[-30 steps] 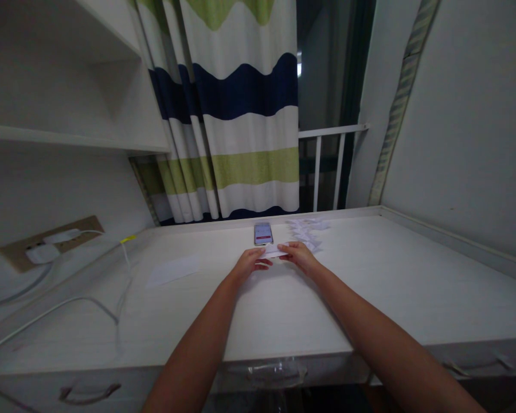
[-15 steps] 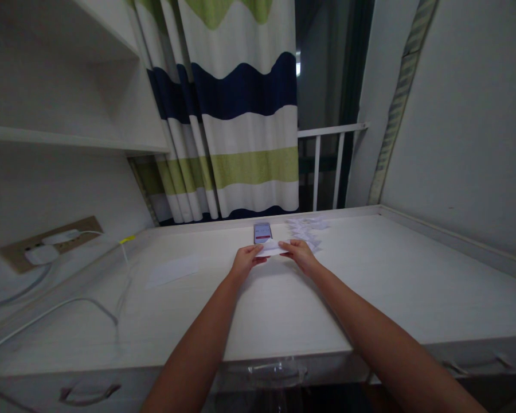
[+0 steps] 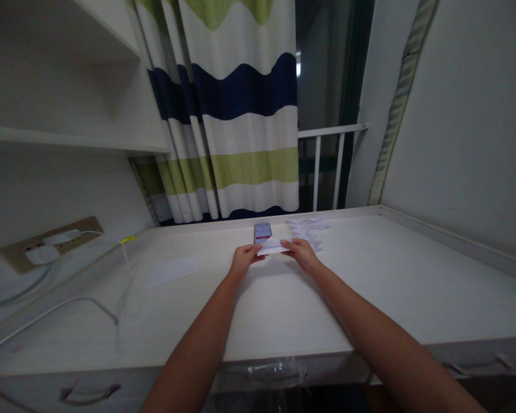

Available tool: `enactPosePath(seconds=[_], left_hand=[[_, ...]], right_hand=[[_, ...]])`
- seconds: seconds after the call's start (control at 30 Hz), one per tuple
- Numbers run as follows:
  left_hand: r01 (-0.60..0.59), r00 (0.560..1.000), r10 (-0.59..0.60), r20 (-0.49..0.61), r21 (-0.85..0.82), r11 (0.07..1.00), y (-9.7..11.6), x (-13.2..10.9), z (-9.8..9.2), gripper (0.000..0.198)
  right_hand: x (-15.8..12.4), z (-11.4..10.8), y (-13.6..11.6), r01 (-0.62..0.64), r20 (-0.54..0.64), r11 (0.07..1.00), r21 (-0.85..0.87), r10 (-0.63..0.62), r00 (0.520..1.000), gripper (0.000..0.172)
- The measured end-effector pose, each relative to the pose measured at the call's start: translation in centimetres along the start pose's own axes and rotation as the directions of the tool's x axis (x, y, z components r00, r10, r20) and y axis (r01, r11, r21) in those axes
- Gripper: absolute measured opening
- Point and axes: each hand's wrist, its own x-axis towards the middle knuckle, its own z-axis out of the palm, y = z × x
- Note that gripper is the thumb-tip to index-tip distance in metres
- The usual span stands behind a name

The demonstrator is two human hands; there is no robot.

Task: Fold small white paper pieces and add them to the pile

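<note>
A folded sheet of white paper with a pointed top is held between both hands, above the white desk. My left hand pinches its left end, thumb on top and fingers beneath. At the right end, my right hand grips it the same way. Just behind the paper lies a phone with its screen lit; the paper hides its lower edge. Several folded white paper pieces lie in a group behind my right hand.
A flat white sheet lies on the desk at the left. White cables run from a wall socket strip along the left side. Behind the desk hang a striped curtain and a white railing. A shelf juts out at upper left.
The paper's pointed flap shows more upright and clearer now. My right hand has shifted very slightly to the right, its thumb now at the paper's right end.
</note>
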Motion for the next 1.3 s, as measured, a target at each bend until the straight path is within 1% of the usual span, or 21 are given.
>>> enactPosePath(seconds=[0.17, 0.27, 0.4, 0.57, 0.63, 0.77, 0.97, 1.1, 1.3], left_hand=[[-0.019, 1.0, 0.019, 0.009, 0.03, 0.999, 0.0, 0.2, -0.2, 0.036], [-0.019, 1.0, 0.019, 0.008, 0.006, 1.0, 0.0, 0.2, -0.2, 0.033], [-0.021, 0.999, 0.019, -0.035, -0.046, 0.999, -0.1, 0.2, 0.0, 0.03], [-0.044, 0.997, 0.038, -0.063, -0.093, 0.995, -0.2, 0.2, 0.4, 0.029], [-0.066, 0.995, 0.059, -0.081, -0.087, 0.994, -0.2, 0.2, 0.5, 0.03], [-0.107, 0.987, 0.1, -0.129, -0.046, 0.993, -0.1, 0.0, 0.7, 0.036], [-0.159, 0.976, 0.157, -0.149, 0.002, 0.987, -0.2, 0.1, 0.8, 0.038], [-0.193, 0.967, 0.194, -0.164, 0.023, 0.981, -0.1, 0.1, 1.0, 0.037], [-0.206, 0.965, 0.21, -0.154, 0.043, 0.978, 0.2, -0.3, 1.1, 0.036]], right_hand=[[0.1, -0.2, -0.2, -0.004, 0.003, 1.0, -0.007, 0.004, 1.0, 0.025], [0.2, -0.3, 0.0, 0.004, 0.016, 1.0, -0.005, -0.004, 1.0, 0.028], [0.2, 0.0, 0.3, 0.035, 0.029, 0.999, -0.022, -0.034, 0.999, 0.029], [0.2, 0.5, 0.6, 0.09, -0.039, 0.995, -0.045, -0.092, 0.995, 0.029], [0.1, 0.5, 0.7, 0.11, -0.061, 0.992, -0.062, -0.114, 0.992, 0.029], [0.0, 0.7, 0.7, 0.141, -0.068, 0.986, -0.089, -0.147, 0.987, 0.029], [0.1, 1.0, 0.6, 0.18, -0.109, 0.979, -0.096, -0.19, 0.976, 0.03], [0.3, 0.9, 0.8, 0.234, -0.128, 0.958, -0.166, -0.257, 0.958, 0.032], [0.4, 0.6, 1.0, 0.291, -0.103, 0.92, -0.262, -0.327, 0.94, 0.032]])
